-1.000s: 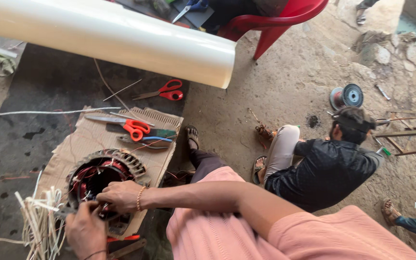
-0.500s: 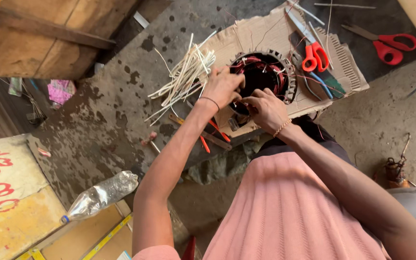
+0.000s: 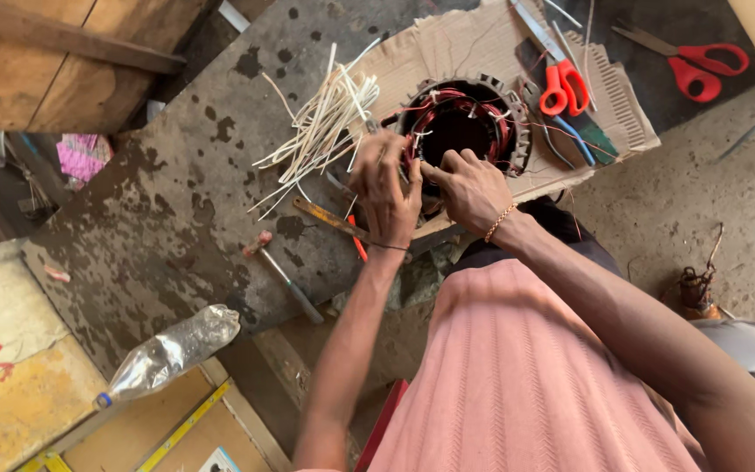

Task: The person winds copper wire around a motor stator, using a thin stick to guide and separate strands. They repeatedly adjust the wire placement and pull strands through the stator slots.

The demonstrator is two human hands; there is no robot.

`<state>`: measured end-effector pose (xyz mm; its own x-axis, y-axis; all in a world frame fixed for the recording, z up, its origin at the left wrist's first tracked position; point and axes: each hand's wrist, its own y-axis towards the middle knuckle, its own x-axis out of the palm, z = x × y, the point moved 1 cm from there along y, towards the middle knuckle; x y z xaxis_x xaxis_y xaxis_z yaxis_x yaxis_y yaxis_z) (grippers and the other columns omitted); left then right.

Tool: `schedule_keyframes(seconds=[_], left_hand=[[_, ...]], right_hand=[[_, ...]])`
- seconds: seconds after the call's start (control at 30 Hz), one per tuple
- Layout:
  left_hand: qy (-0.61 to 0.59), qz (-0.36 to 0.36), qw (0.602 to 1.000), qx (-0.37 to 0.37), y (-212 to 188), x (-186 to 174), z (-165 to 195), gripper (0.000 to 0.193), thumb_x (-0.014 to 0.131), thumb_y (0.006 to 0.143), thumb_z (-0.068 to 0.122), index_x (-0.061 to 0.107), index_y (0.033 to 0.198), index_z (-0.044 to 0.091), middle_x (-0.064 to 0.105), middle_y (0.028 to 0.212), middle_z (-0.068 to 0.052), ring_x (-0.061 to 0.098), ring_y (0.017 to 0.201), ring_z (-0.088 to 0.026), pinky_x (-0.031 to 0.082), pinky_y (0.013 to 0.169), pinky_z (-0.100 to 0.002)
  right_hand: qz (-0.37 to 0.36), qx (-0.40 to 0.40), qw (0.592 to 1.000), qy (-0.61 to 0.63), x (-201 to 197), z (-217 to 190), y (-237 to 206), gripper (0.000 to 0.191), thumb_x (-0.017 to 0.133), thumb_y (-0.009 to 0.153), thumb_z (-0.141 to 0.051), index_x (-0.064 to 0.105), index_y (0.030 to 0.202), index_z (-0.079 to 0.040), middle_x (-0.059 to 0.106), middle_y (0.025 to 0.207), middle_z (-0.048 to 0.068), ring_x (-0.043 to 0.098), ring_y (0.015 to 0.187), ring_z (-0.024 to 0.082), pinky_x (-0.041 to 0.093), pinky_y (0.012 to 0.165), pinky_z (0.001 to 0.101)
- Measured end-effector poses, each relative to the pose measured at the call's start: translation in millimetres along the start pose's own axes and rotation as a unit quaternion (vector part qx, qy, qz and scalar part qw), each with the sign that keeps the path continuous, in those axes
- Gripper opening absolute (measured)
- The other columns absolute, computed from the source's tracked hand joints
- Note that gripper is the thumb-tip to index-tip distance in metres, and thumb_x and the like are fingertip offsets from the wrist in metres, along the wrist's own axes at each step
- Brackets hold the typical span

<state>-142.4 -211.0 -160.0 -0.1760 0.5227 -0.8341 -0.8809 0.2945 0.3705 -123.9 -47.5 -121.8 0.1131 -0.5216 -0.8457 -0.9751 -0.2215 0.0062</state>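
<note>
Fingers [image 3: 412, 170] of our left hand [image 3: 386, 188] pinch together at the near rim of the motor stator [image 3: 465, 122], though we cannot tell what they grip; those of our right hand [image 3: 474, 188] curl against the same rim, touching the red copper windings [image 3: 434, 109] packed inside the ring. That stator sits on a cardboard sheet [image 3: 465, 44] on the counter [image 3: 176, 218]. White insulation strips [image 3: 321, 131] lie just beside it, orange scissors [image 3: 561, 87] beyond. A crushed plastic bottle [image 3: 172, 350] lies well apart.
</note>
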Motion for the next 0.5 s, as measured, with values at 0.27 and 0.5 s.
schedule_keyframes(seconds=[0.27, 0.5], left_hand=[[-0.188, 0.005, 0.950, -0.250, -14, 25, 11, 0.070, 0.063, 0.106, 0.031, 0.031, 0.160, 0.001, 0.043, 0.161, -0.026, 0.043, 0.149, -0.042, 0.028, 0.124, -0.052], [-0.188, -0.031, 0.947, -0.257, -12, 35, -5, 0.102, 0.081, 0.089, 0.042, 0.021, 0.159, -0.001, 0.042, 0.156, -0.029, 0.047, 0.142, -0.043, 0.041, 0.117, -0.049]], right_hand=[[-0.040, -0.005, 0.997, 0.066, -6, 0, 4, 0.055, 0.064, 0.082, -0.008, 0.065, 0.136, -0.011, 0.060, 0.105, 0.011, 0.054, 0.100, 0.033, 0.051, 0.086, 0.0436], [0.026, 0.071, 0.971, 0.226, -26, 18, -52, 0.026, 0.070, 0.095, -0.012, 0.070, 0.120, -0.005, 0.068, 0.106, 0.012, 0.065, 0.093, 0.028, 0.054, 0.081, 0.0383]])
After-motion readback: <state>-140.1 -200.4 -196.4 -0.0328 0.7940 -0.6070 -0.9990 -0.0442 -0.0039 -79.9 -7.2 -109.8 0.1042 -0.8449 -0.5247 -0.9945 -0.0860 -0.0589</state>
